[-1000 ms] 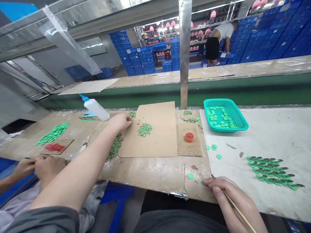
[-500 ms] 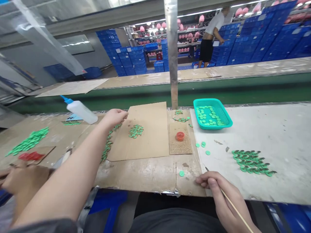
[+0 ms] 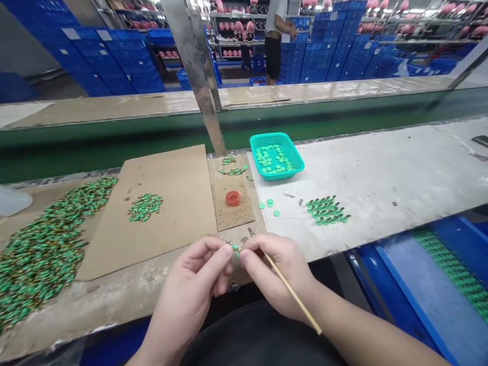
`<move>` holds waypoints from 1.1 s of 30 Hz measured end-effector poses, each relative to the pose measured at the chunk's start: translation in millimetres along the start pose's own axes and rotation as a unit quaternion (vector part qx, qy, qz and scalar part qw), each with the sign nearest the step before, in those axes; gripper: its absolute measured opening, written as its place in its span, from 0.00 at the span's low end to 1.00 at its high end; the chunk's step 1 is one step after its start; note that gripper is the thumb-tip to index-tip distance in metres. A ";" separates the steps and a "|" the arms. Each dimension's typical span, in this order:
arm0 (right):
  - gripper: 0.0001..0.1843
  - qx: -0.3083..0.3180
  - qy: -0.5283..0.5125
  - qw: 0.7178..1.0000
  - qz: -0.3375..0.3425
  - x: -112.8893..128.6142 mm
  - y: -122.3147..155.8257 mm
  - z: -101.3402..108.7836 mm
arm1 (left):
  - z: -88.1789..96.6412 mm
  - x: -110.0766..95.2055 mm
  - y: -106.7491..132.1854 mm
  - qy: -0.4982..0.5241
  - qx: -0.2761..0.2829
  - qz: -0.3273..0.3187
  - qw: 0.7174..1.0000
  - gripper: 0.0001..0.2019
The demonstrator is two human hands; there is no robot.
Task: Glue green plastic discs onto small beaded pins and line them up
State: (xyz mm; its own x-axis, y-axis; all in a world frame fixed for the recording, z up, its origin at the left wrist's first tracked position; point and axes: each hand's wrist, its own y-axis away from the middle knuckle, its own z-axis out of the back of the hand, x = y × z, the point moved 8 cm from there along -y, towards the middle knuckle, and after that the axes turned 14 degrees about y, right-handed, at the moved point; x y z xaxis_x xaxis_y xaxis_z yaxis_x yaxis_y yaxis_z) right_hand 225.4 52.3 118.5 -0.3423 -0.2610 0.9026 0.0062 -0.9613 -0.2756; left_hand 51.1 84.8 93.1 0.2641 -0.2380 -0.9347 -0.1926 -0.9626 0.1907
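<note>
Between the fingertips of both hands is a small green and gold-brown piece (image 3: 235, 248). My left hand (image 3: 204, 272) pinches its left side, and my right hand (image 3: 276, 272) touches its right side with thumb and forefinger. A thin wooden-handled brush (image 3: 292, 291) also lies in my right hand, its dark tip pointing away from me and the handle slanting back toward my wrist. Just beyond the hands, a small red cup (image 3: 232, 198) stands on a piece of cardboard (image 3: 236, 219). Left of it, a small heap of similar green pieces (image 3: 145, 207) rests on a larger cardboard sheet (image 3: 183, 223).
A big pile of green and brown pieces (image 3: 49, 244) covers the left side. A teal basket (image 3: 276, 176) holds green discs; a few loose discs (image 3: 270, 203) lie nearby. Rows of assembled discs (image 3: 328, 210) sit rightward. A metal post (image 3: 206, 101) rises behind. A person (image 3: 275, 40) stands beyond.
My left hand has come back from beside the cardboard sheet to meet my right hand, now with a small green piece. The brush stayed in my right hand. The view has turned right.
</note>
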 end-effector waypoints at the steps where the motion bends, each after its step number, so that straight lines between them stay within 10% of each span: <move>1: 0.12 0.028 -0.044 0.998 -0.042 -6.7 2.4 -1.8 | 1.0 2.6 0.9 0.000 0.002 -0.004 1.000 0.36; 6: 0.21 0.171 -0.197 0.946 -0.193 -26.4 21.1 -12.9 | 4.0 25.7 12.6 0.000 0.027 0.015 1.000 0.31; 13: 0.19 0.236 -0.126 0.944 -0.194 -30.3 40.2 -15.3 | 6.4 45.2 31.5 -0.028 0.099 0.059 0.993 0.28; 17: 0.07 0.166 0.020 0.982 -0.089 -28.9 31.9 7.9 | 26.6 23.8 17.4 -0.085 0.065 -0.028 0.994 0.20; 21: 0.32 0.110 0.183 0.977 0.007 -27.7 15.3 39.3 | 49.9 2.0 -11.8 -0.151 -0.001 -0.083 0.985 0.18; 33: 0.12 -0.084 0.150 0.976 0.133 -19.3 -4.7 48.0 | 30.8 -7.6 -28.4 -0.311 0.086 -0.178 0.930 0.11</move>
State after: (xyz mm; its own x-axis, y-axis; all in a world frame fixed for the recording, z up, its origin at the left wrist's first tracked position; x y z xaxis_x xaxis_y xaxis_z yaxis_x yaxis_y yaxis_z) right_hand 277.1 57.6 118.2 -0.6100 -0.4374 0.6607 -0.0132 -0.8281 -0.5604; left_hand 25.5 118.0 85.6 -0.2468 0.2635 -0.9326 -0.3599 -0.9184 -0.1643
